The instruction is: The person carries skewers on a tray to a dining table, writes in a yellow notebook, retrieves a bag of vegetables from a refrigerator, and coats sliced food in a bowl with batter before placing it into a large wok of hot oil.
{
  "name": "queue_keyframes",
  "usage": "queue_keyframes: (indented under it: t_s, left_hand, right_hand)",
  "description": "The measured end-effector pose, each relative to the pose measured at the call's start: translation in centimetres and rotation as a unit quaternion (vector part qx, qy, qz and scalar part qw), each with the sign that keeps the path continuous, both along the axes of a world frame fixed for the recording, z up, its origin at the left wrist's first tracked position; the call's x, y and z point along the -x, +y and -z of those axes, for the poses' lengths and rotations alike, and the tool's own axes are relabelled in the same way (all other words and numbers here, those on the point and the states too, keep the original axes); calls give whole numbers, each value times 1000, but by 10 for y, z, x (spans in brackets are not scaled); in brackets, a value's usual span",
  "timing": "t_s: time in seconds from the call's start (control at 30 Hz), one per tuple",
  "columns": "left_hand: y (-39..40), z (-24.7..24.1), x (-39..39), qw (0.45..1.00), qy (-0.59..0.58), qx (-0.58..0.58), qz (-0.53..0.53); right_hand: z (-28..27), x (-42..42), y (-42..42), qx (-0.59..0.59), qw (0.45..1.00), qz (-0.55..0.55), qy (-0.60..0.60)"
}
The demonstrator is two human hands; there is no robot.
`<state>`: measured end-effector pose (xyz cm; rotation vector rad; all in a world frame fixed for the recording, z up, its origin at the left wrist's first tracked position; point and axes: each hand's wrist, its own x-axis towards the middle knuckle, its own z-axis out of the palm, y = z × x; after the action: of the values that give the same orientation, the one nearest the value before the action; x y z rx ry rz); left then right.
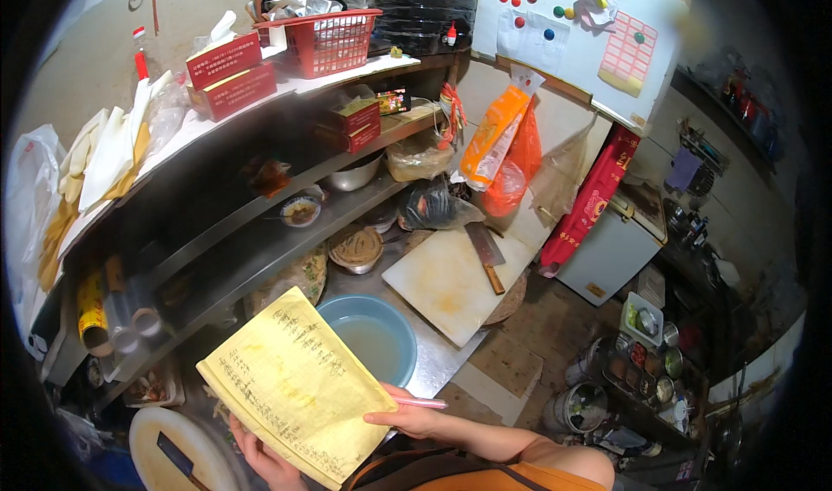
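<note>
A yellow paper notepad point(292, 387) with handwriting lies tilted across both my hands. My left hand point(263, 455) supports its lower left edge from beneath, fingers partly hidden by the pad. At its right edge my right hand point(406, 416) pinches the paper with the thumb on top, and a pink pen point(421, 402) rests in the same hand. Behind the pad stands a blue plastic basin point(380, 338) of cloudy liquid. A cleaver point(485, 247) with a wooden handle lies on a white cutting board point(445, 283) beyond it.
A round cutting board point(153, 436) with a knife point(175, 455) is at lower left. Metal shelves point(260, 231) hold bowls and boxes. A red basket point(331, 42) sits on the top shelf. Bags point(497, 140) hang beside a whiteboard point(585, 81). Seasoning containers point(643, 367) stand at right.
</note>
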<state>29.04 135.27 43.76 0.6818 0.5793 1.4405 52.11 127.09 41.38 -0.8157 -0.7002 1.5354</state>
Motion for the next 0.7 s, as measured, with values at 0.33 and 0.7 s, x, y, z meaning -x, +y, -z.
queue_keyframes:
  t_s: [0.33,0.7]
  left_hand:
    - [14,7,-12,989,-127,73,25]
    - [0,-54,-36,985,-48,118,113]
  right_hand:
    - [-10,-20,10,16,1000,-24,-13]
    - [-60,-53,36,-54,863,298,-404]
